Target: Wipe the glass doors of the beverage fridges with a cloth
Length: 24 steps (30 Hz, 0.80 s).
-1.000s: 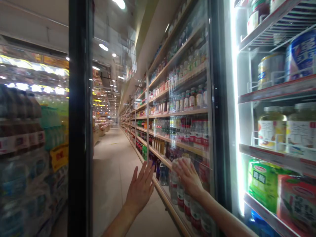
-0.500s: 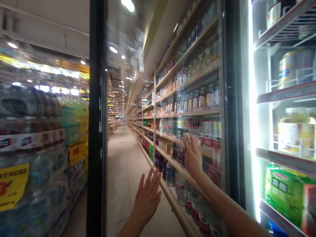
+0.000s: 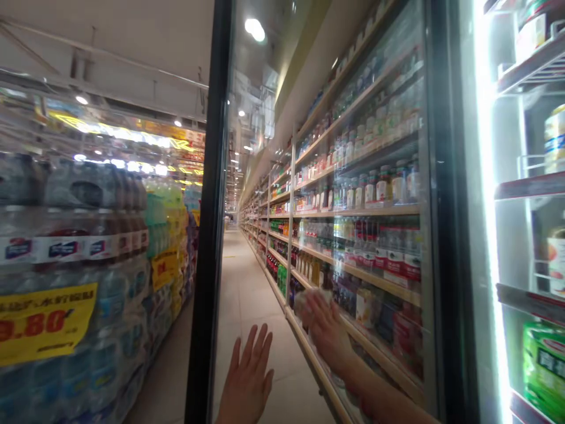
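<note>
A tall glass door [image 3: 260, 277] with a dark frame [image 3: 210, 176] fills the middle of the head view. Low on the pane, my right hand [image 3: 324, 327] presses a pale crumpled cloth [image 3: 301, 301] against the glass, its fingers laid over the cloth. To the left and a little lower, my left hand [image 3: 248, 374] is held up with fingers stretched out and nothing in it. That palm faces the glass; whether it touches the pane I cannot tell.
Right of the door stands a lit cooler with shelves [image 3: 529, 187] of drinks and a green pack [image 3: 545, 368]. Stacked bottle packs [image 3: 66, 241] with a yellow price sign [image 3: 46, 324] are on the left. Long bottle shelves [image 3: 357, 213] show in the glass.
My right hand has moved down and left across the glass with the cloth. My left hand sits slightly lower and further left. The view has turned left.
</note>
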{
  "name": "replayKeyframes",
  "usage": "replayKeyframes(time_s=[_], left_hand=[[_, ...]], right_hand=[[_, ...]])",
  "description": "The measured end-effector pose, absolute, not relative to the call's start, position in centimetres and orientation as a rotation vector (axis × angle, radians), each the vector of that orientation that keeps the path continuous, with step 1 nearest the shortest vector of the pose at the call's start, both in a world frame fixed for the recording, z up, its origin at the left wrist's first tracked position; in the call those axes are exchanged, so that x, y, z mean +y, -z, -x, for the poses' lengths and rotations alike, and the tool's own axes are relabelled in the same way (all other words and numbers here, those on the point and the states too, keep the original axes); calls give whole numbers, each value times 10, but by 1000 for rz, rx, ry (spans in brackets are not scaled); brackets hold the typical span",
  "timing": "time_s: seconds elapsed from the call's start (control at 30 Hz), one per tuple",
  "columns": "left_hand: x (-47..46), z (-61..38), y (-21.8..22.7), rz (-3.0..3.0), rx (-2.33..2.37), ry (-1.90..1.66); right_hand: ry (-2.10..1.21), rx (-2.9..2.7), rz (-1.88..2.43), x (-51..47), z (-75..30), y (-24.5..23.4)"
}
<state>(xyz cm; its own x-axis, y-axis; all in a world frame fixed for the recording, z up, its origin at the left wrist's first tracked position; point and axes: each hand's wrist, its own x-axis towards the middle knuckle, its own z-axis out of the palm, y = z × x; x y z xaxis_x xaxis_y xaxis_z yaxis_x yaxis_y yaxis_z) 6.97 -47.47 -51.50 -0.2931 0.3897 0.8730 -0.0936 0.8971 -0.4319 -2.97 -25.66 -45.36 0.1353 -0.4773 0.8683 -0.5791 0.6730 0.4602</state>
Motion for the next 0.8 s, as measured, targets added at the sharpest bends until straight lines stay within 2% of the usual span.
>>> replayKeyframes(time_s=[0.1,0.27,0.43,0.63,0.8], left_hand=[[-489,-77,529,213,-1823,-499],[-512,-93,543,144,-1864,-520],[-530,-107,552,156,-1914,-516],[-540,-114,546,157,-1839,-453],[-537,-109,538,222,-1819,-425]], right_hand=[[26,-1502,-1144,-273,19,475],[-256,-1560,-845,-306,10,466],[-98,-1465,-1189,-344,-10,496],[-241,-1559,-1142,-390,-18,481],[-3,-1551,-1395,-359,-17,514]])
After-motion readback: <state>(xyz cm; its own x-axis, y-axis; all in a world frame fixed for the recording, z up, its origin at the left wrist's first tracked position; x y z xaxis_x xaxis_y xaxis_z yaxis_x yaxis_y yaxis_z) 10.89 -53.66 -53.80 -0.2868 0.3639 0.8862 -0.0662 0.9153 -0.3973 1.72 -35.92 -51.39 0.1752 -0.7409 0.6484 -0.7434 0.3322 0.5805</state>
